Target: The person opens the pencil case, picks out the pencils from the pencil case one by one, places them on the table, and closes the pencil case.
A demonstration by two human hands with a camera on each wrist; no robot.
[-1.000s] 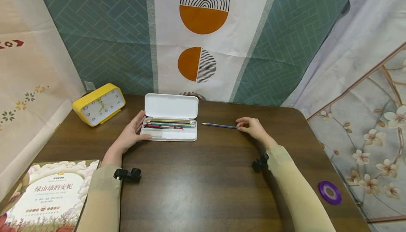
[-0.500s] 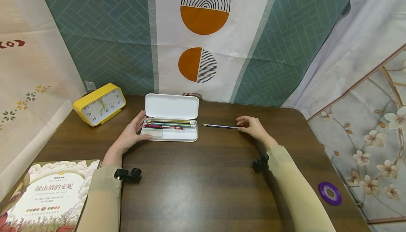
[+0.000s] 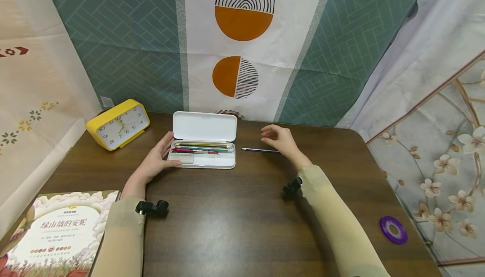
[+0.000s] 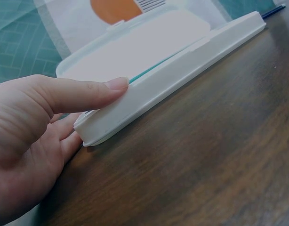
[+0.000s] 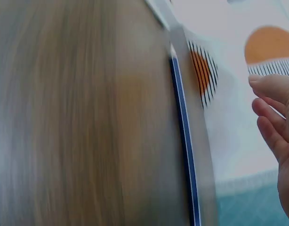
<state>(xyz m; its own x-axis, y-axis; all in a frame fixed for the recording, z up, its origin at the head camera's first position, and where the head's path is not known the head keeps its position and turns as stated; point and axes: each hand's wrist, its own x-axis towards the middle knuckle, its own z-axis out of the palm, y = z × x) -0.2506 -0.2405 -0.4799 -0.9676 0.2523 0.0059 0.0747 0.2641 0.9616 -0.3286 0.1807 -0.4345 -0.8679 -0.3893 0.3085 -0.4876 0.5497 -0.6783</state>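
A white pencil case (image 3: 217, 162) lies with its lid (image 3: 204, 126) raised at the back. Inside it are several pencils (image 3: 204, 145), a red pen (image 3: 189, 151) and a pale eraser (image 3: 182, 158). My left hand (image 3: 155, 161) holds the case's left end, thumb (image 4: 100, 93) over the front rim and fingers at the side. Right of the case, a dark blue pencil (image 3: 257, 149) lies on the table, its sharpened tip toward the case. Above that pencil's far end hovers my right hand (image 3: 278, 139), fingers loosely bent and holding nothing; the right wrist view shows it apart from the pencil (image 5: 184, 127).
A yellow alarm clock (image 3: 119, 124) stands at the back left of the brown table (image 3: 227, 226). The book (image 3: 60, 230) lies front left, beside my left forearm. Near the right edge rests a purple tape roll (image 3: 394, 230). Patterned cloth (image 3: 242, 45) hangs behind.
My right hand has let go of the blue pencil's end, rising and moving left over it. The pencil lies in about the same place. My left hand and the case have not moved.
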